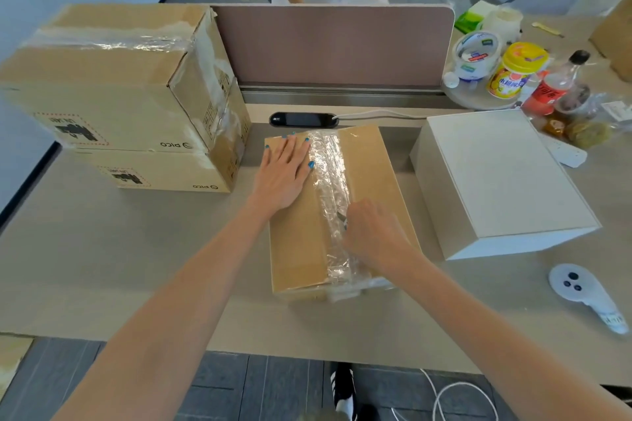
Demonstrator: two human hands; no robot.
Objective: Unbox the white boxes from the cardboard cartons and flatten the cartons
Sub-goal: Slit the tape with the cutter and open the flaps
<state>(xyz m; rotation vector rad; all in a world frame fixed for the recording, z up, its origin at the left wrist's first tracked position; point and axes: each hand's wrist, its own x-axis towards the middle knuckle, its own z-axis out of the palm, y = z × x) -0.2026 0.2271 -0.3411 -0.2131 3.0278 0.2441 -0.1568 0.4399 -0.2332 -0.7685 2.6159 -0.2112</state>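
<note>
The left hand (285, 174) lies flat on the taped carton (297, 243) at centre; the right hand (372, 232) grips a small tool (342, 217) at its tape seam (330, 164). A white box (502, 174) stands at 3 o'clock, two stacked cartons (102, 85) at 10 o'clock.

You: bare forearms (191, 284), painted nails (311, 165), one striped shoe (343, 386).
Your left hand (285, 178) wears bright blue polish on every nail that shows; on your right hand (372, 232) the nails are hidden. Your shoe is black with white stripes across its top.
</note>
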